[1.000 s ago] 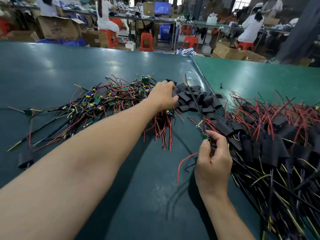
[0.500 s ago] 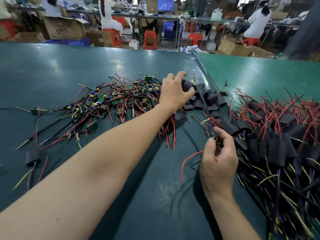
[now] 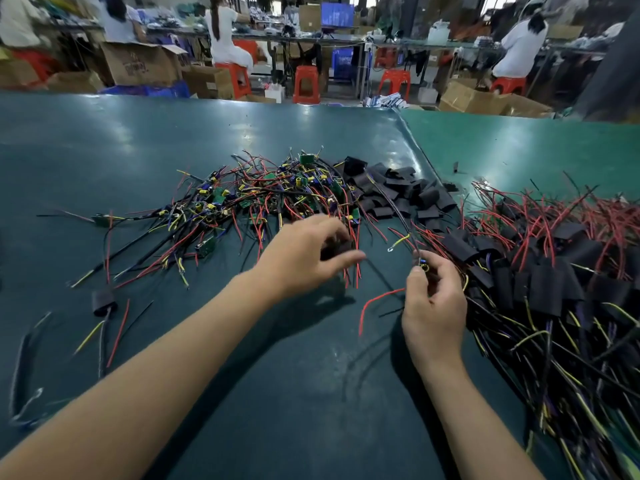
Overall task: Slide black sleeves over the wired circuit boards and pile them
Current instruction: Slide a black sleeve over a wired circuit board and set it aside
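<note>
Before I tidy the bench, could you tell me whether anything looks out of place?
One sleeved board lies alone at the table's left, apart from the finished pile on the right; loose wires lie beside it.

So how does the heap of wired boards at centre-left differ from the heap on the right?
The centre-left heap shows bare green boards with yellow and blue parts exposed; the right heap has black sleeves covering its boards. The centre-left heap lies spread thin, with stray wires fanning out towards the left; the right heap looks larger and denser, running off the frame's edge. Both trail red, black and yellow wires on the green table.
</note>
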`<state>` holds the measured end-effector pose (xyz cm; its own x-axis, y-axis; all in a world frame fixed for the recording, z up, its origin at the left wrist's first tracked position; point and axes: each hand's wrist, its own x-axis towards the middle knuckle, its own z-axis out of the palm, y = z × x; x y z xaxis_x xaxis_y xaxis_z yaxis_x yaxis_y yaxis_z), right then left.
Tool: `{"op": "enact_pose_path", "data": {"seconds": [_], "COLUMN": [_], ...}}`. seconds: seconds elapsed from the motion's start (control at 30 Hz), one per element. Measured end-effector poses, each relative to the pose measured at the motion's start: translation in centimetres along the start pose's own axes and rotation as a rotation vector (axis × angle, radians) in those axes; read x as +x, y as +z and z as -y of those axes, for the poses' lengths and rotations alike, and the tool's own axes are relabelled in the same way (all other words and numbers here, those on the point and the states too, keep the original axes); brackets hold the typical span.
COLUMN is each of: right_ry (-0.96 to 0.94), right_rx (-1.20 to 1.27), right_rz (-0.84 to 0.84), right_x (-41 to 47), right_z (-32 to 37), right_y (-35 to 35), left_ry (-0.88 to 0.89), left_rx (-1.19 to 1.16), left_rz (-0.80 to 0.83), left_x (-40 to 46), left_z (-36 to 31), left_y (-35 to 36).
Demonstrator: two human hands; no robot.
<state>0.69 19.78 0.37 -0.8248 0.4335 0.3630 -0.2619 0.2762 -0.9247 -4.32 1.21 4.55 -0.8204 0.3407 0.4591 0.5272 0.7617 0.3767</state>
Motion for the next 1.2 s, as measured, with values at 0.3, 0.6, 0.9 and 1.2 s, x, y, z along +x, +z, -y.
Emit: {"op": "enact_pose_path", "data": {"seconds": [0.3,0.6,0.9,1.2], "right_ry": [0.207,0.262,0.211,0.238], "right_rx": [0.437,0.535,0.418,0.478], "right_rz": [0.277,0.365,0.391,0.337], "right_x": [-0.2,-0.2,-0.5,-0.3], "right_z": [0.5,0.4,0.6,0.5], "right_y": [0.2,0.3,0.5,0.3], "left_ry": [-0.041,-0.179,-0.08,-0.001], "left_rx": [0.0,-0.268,-0.189,-0.18], "left_rz": [0.283,0.215,0.257,0.174], "left_x": [-8.6,-10.1,-10.0,-9.9], "left_z": [0.7,1.5,1.7,1.7], "left_y": [-1.4,-2.2,-2.5,-2.6]}}
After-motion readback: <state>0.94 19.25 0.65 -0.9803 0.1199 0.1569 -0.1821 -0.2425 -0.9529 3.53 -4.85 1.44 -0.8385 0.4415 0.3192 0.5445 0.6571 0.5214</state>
